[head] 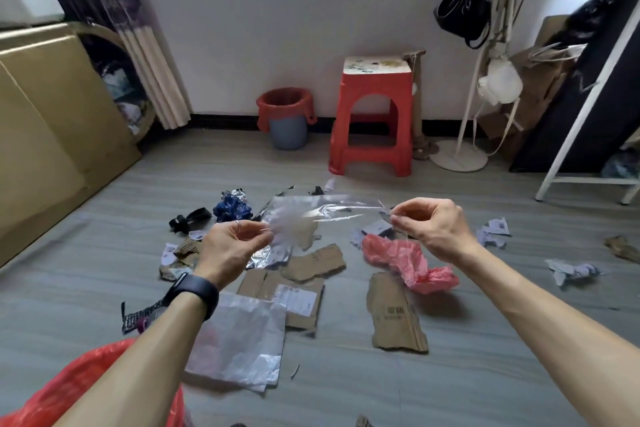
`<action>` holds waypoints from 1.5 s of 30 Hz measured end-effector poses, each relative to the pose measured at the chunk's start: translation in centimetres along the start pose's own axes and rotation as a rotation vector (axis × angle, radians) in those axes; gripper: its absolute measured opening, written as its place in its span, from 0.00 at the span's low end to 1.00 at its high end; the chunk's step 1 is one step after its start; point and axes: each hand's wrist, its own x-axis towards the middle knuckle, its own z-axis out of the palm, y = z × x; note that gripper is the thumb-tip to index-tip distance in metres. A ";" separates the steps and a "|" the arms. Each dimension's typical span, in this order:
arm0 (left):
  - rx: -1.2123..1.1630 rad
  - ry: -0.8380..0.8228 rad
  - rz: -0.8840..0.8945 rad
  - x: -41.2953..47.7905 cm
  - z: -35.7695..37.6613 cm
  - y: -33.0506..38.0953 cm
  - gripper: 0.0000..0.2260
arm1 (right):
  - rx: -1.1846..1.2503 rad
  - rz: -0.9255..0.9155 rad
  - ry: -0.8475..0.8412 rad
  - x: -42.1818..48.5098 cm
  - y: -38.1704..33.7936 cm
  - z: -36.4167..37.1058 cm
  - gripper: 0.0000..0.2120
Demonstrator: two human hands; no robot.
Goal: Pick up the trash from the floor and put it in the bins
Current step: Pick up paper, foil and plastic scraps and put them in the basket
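Near-left edge of floor [491, 367]: red bag [79, 388], prob. a bin liner. Mid-floor, held up w/ both hands: clear plastic film [311, 210], stretched between left hand [228, 250] and right hand [433, 225], fingers [257, 231] pinching one end each. Likely v. light, limp, slick (no stiffness at all). Best pinched at edges or scrunched into a ball. On floor beneath: cardboard scraps [394, 312], pink bag [408, 263]. Far edge, by wall [277, 10]: bin [285, 118].

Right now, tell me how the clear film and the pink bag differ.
The clear film is see-through, the pink bag opaque. The clear film is pinched between left hand and right hand; the pink bag lies on the floor. The clear film is stretched, the pink bag crumpled. Both are thin plastic.
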 end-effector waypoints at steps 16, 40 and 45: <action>-0.444 0.038 -0.173 -1.4 -1.1 1.4 0.13 | 0.243 0.165 -0.107 -1.1 -2.7 1.4 0.15; -0.467 -0.060 -0.244 -2.7 -3.2 1.1 0.10 | 0.522 0.324 -0.251 -1.5 -4.0 1.4 0.13; -0.574 -0.068 -0.320 -2.6 -2.9 1.8 0.11 | 0.703 0.313 -0.261 -1.0 -4.4 0.9 0.12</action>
